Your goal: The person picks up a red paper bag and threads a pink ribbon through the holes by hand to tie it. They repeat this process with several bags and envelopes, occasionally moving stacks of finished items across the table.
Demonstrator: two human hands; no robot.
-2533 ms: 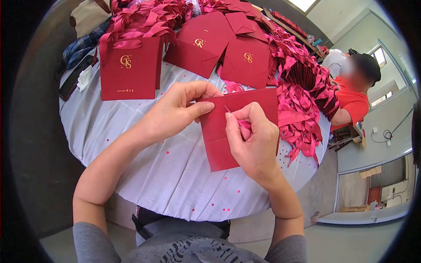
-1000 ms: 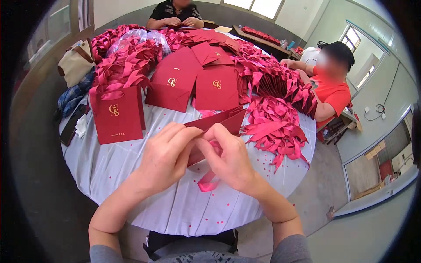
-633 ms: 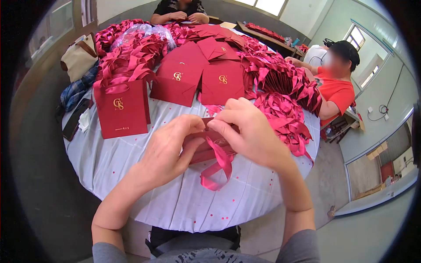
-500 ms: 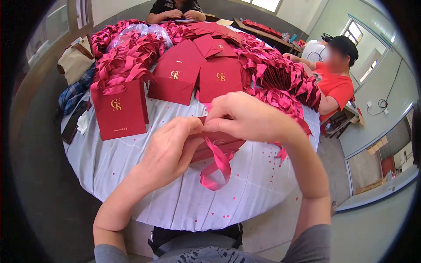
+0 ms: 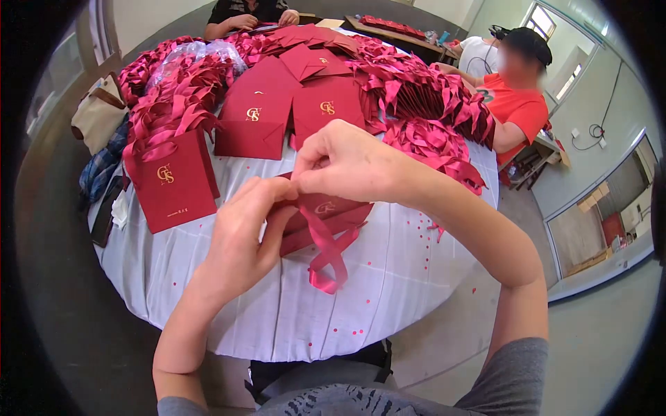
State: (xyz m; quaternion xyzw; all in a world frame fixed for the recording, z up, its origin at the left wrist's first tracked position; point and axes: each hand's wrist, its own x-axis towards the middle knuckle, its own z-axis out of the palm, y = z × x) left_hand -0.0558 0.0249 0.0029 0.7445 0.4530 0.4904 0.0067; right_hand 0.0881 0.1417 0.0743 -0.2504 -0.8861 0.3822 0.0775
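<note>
A dark red paper bag with a gold logo lies tilted between my hands above the white cloth. My left hand pinches the bag's upper edge, thumb in front. Fingertips of my right hand are pressed together at the same edge, touching my left fingertips; what they pinch there is too small to make out. From that spot a pink ribbon hangs in a loop over the bag's front.
An upright red bag stands at left, with rows of ribboned bags behind. Flat red bags lie ahead. Ribboned bags fill the right. A person in red sits at right, another person at the far side.
The view has shifted, so the table's things appear farther left. Both hands remain at the bag's edge, and the ribbon loop hangs narrower and more twisted.
</note>
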